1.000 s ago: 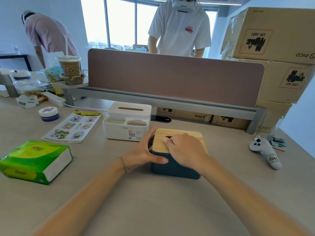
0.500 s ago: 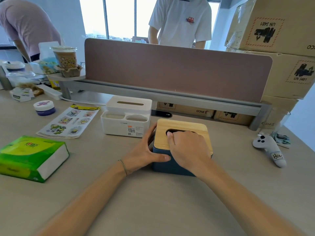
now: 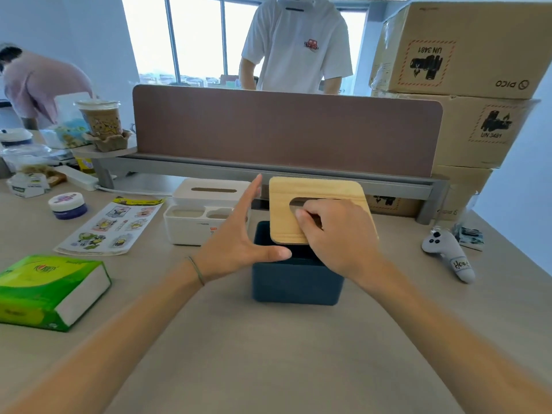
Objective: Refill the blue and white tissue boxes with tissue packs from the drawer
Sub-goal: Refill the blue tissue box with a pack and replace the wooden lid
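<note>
My right hand [image 3: 340, 234] has its fingers hooked through the slot of the wooden lid [image 3: 316, 204], holding it tilted above the open blue tissue box [image 3: 295, 282] on the surface [image 3: 268, 354]. My left hand [image 3: 236, 237] hovers spread and flat beside the box, holding nothing. The white tissue box [image 3: 206, 213] sits just behind, and the green tissue pack [image 3: 50, 291] lies at far left.

An office with shared desks. A long beige desk [image 3: 268, 354] is split by a brown fabric divider panel [image 3: 286, 132] on a grey rail at 12 o'clock, with a person in a white T-shirt [image 3: 298, 46] standing behind it before large bright windows [image 3: 194, 37]. Stacked cardboard shipping boxes [image 3: 460, 49] rise at 2 o'clock, and at 10 o'clock another person [image 3: 41, 82] bends over a desk beside an iced drink cup [image 3: 100, 118].
</note>
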